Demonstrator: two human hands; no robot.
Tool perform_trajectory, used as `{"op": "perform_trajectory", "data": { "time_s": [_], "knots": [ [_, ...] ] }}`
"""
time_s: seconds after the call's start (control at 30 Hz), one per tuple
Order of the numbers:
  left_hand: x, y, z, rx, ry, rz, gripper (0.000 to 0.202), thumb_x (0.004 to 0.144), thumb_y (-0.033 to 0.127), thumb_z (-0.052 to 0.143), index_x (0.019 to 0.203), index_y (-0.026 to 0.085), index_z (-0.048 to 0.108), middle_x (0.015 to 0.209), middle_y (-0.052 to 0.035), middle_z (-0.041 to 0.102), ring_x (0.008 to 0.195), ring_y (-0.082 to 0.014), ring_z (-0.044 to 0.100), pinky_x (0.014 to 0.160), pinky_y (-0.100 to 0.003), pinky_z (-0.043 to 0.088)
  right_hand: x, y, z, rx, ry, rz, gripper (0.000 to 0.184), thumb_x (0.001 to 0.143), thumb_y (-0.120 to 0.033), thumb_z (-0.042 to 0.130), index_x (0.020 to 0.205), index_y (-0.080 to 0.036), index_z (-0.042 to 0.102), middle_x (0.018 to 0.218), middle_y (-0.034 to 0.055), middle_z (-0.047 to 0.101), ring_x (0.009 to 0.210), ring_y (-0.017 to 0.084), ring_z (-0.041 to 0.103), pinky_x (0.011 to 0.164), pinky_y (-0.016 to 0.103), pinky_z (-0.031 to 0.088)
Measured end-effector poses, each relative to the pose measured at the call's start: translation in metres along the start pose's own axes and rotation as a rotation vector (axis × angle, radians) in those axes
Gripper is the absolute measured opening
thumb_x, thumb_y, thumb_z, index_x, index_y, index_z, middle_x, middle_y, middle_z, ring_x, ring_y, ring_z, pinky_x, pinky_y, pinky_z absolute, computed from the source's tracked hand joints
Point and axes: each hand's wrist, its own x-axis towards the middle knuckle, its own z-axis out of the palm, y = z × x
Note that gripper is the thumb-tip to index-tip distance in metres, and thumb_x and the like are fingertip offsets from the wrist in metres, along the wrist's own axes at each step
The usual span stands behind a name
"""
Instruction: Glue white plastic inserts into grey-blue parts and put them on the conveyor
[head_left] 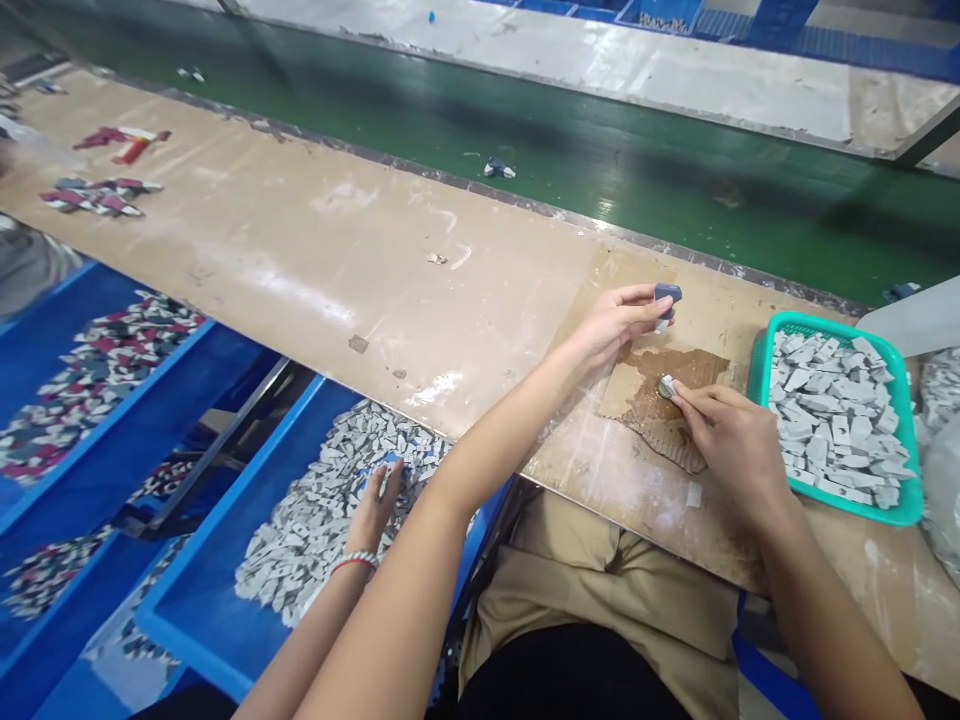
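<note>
My left hand (619, 322) is raised above a stained brown cardboard sheet (664, 395) and pinches a small grey-blue plastic piece (667, 300) in its fingertips. Just below it, my right hand (731, 442) holds a small round metal disc (666, 387) against the cardboard. A teal plastic basket (817, 322), heaped with grey pieces, stands right of my right hand. Its rim is close to my fingers but not touching them.
A co-worker's hand (375, 508) with a beaded bracelet reaches into a blue bin (202, 590) of grey pieces at lower left. More blue bins hold mixed pieces. Red and grey pieces lie on the tan tabletop (300, 270). A green conveyor belt (600, 130) runs behind it.
</note>
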Motion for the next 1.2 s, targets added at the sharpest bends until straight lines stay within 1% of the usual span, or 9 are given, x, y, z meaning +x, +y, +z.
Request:
{"op": "perform_trajectory", "data": {
  "time_s": [0.2,0.37,0.47,0.57,0.67,0.73,0.8,0.93,1.2],
  "knots": [
    [-0.003,0.001,0.003,0.035,-0.002,-0.006,0.029,0.069,0.028,0.085,0.087,0.011,0.07,0.079,-0.0044,0.069,0.076,-0.0133,0.067,0.084,-0.031,0.052,-0.001,0.001,0.0,0.005,-0.024,0.015,0.035,0.101,-0.035,0.048,0.095,-0.017,0.078,0.086,0.0046,0.074,0.071,0.015,0.067,0.062,0.028,0.049],
    [-0.005,0.001,0.005,0.074,0.001,-0.016,0.027,0.072,0.027,0.083,0.087,0.01,0.069,0.079,-0.0054,0.069,0.074,-0.0135,0.067,0.084,-0.032,0.052,-0.001,0.001,0.0,0.03,-0.017,0.022,0.033,0.1,-0.034,0.049,0.097,-0.018,0.078,0.086,0.0047,0.074,0.073,0.016,0.068,0.063,0.028,0.05],
    [-0.006,0.002,0.006,0.147,0.032,0.003,0.023,0.074,0.023,0.081,0.088,0.01,0.068,0.078,-0.0053,0.069,0.073,-0.0128,0.067,0.081,-0.03,0.051,0.0,0.0,-0.002,0.07,0.032,0.039,0.029,0.099,-0.033,0.053,0.102,-0.018,0.077,0.087,0.0043,0.075,0.075,0.016,0.068,0.064,0.027,0.051],
    [-0.009,0.005,0.006,0.327,0.059,-0.001,0.018,0.072,0.012,0.078,0.087,0.009,0.068,0.076,-0.0043,0.069,0.069,-0.01,0.064,0.075,-0.026,0.05,0.002,-0.002,-0.008,0.149,0.136,0.123,0.024,0.096,-0.034,0.058,0.103,-0.021,0.078,0.089,0.0038,0.076,0.077,0.016,0.069,0.066,0.027,0.052],
    [-0.012,0.007,0.008,0.495,-0.024,-0.091,0.017,0.067,0.002,0.076,0.081,0.008,0.068,0.075,-0.0041,0.069,0.068,-0.0093,0.064,0.073,-0.026,0.05,0.003,-0.003,-0.015,0.266,0.235,0.245,0.022,0.093,-0.034,0.062,0.105,-0.023,0.077,0.092,0.0042,0.075,0.08,0.017,0.069,0.071,0.029,0.053],
    [-0.014,0.006,0.011,0.551,-0.11,-0.163,0.019,0.064,0.0,0.076,0.079,0.008,0.068,0.075,-0.0042,0.07,0.068,-0.01,0.065,0.074,-0.027,0.051,0.003,-0.004,-0.019,0.341,0.285,0.303,0.023,0.092,-0.034,0.063,0.107,-0.024,0.077,0.092,0.0043,0.075,0.08,0.018,0.068,0.072,0.03,0.054],
    [-0.016,0.004,0.014,0.575,-0.179,-0.211,0.021,0.062,0.0,0.077,0.078,0.009,0.067,0.074,-0.0037,0.07,0.068,-0.0105,0.066,0.075,-0.028,0.052,0.003,-0.004,-0.021,0.383,0.333,0.325,0.023,0.092,-0.034,0.063,0.108,-0.025,0.076,0.09,0.0043,0.074,0.078,0.018,0.067,0.071,0.031,0.054],
    [-0.02,0.0,0.02,0.598,-0.265,-0.246,0.025,0.059,0.002,0.08,0.079,0.01,0.069,0.075,-0.0045,0.071,0.07,-0.0118,0.067,0.078,-0.03,0.053,0.002,-0.003,-0.023,0.43,0.371,0.288,0.021,0.091,-0.03,0.064,0.107,-0.027,0.077,0.088,0.0037,0.072,0.076,0.017,0.066,0.071,0.032,0.054],
    [-0.025,0.001,0.027,0.593,-0.286,-0.217,0.026,0.057,0.006,0.083,0.079,0.01,0.07,0.076,-0.0046,0.072,0.072,-0.0126,0.068,0.077,-0.03,0.055,0.0,-0.002,-0.023,0.458,0.349,0.22,0.024,0.09,-0.02,0.064,0.108,-0.031,0.076,0.092,0.0025,0.073,0.082,0.016,0.067,0.074,0.031,0.053]
  ]
}}
